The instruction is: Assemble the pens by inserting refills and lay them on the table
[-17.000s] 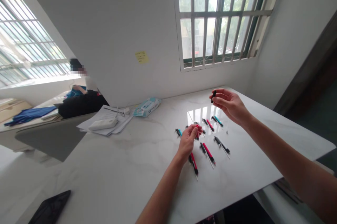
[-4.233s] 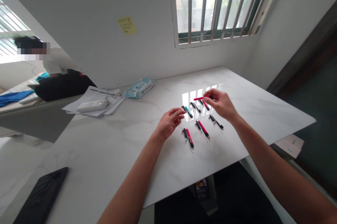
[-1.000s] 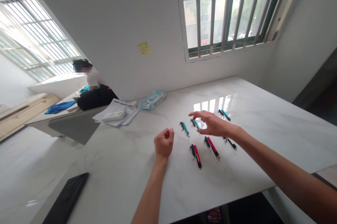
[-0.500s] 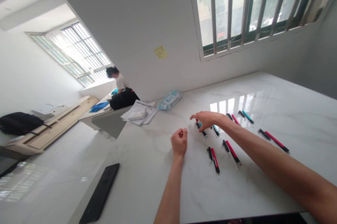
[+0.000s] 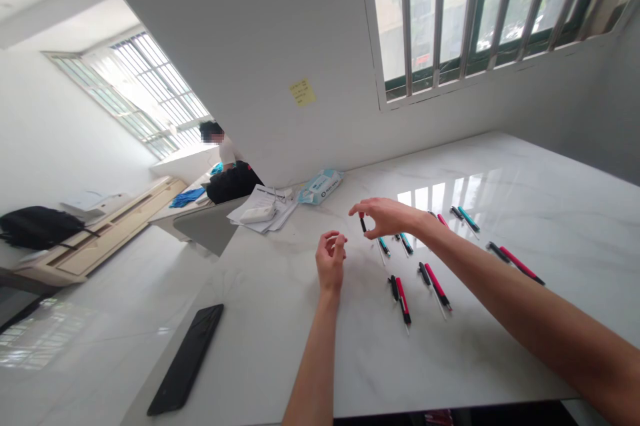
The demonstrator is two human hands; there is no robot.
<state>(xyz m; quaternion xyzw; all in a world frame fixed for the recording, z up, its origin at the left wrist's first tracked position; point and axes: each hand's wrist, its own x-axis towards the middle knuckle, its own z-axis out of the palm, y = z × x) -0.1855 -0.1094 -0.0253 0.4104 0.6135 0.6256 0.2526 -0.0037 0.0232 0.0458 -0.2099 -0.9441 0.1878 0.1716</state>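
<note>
Your right hand (image 5: 387,217) pinches a small red-and-black pen part (image 5: 363,221) between thumb and fingertips, lifted just above the white marble table (image 5: 280,319). Your left hand (image 5: 331,261) hovers near it with fingers loosely curled and holds nothing. Red pens (image 5: 403,294) and teal pens (image 5: 469,218) lie in rows just right of your hands. A black phone (image 5: 186,359) rests well apart, near the table's left edge.

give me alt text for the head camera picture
Right hand pinches a small red and black pen piece above a white marble table; the left hand is curled beside it, near pens laid in rows.
</note>
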